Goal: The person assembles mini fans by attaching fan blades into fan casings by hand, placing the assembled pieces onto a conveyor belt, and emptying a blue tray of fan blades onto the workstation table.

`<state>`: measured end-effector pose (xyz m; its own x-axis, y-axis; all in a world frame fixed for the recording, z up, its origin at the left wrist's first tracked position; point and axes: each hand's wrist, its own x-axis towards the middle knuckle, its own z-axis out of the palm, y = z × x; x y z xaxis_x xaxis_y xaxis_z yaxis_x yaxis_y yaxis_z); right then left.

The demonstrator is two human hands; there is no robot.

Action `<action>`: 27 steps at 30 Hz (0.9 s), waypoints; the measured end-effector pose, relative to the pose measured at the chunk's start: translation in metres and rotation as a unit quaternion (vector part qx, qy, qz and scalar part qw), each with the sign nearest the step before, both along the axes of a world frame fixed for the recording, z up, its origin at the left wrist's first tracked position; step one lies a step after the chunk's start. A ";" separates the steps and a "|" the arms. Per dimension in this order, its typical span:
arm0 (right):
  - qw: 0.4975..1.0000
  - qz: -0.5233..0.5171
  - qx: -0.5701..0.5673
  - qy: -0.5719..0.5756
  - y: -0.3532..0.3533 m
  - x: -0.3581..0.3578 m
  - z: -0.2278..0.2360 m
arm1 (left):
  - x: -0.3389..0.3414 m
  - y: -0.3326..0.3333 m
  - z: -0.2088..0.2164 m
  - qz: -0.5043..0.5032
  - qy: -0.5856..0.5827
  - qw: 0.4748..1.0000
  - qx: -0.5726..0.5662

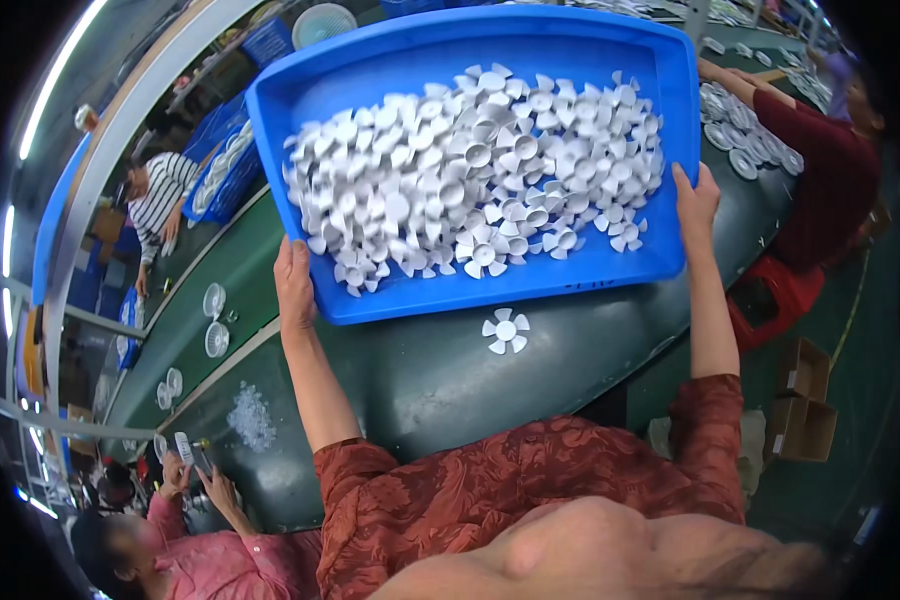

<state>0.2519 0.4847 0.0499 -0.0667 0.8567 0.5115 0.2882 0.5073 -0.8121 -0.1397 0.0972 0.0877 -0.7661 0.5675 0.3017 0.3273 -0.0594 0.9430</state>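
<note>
Between my two outstretched arms is a large blue plastic tray (440, 300), tilted toward me. A heap of small white fan blades (400, 205) covers much of its floor. My left hand (295, 285) is closed on the tray's near left corner, thumb on the rim. On the opposite side, my right hand (697, 205) grips the right wall, with its other fingers hidden beneath. One loose white fan blade (506, 330) lies on the dark green work surface just below the tray's near edge.
Small clear pieces (252, 415) are piled on the surface at left, near a seated co-worker in pink (225, 565). Round white fan covers (215, 320) lie on the belt beyond. At right sit a co-worker in dark red (820, 180), a red stool (778, 300) and cardboard boxes (802, 430).
</note>
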 end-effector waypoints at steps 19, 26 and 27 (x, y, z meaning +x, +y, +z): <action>0.956 0.001 -0.046 0.290 -0.019 -0.138 -0.009 | -0.057 -0.041 -0.044 0.140 -0.203 0.931 0.268; 0.947 0.032 0.035 0.317 -0.021 -0.141 0.001 | -0.080 -0.057 -0.046 0.145 -0.184 0.930 0.284; 0.956 0.035 0.017 0.289 -0.013 -0.143 -0.006 | -0.090 -0.062 -0.047 0.149 -0.180 0.931 0.281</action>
<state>0.1093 0.4717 0.0439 0.1789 0.8428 0.5076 -0.2402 0.5377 -0.8082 -0.2300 0.0354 0.0407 -0.9731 0.1429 0.1809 0.0781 -0.5340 0.8419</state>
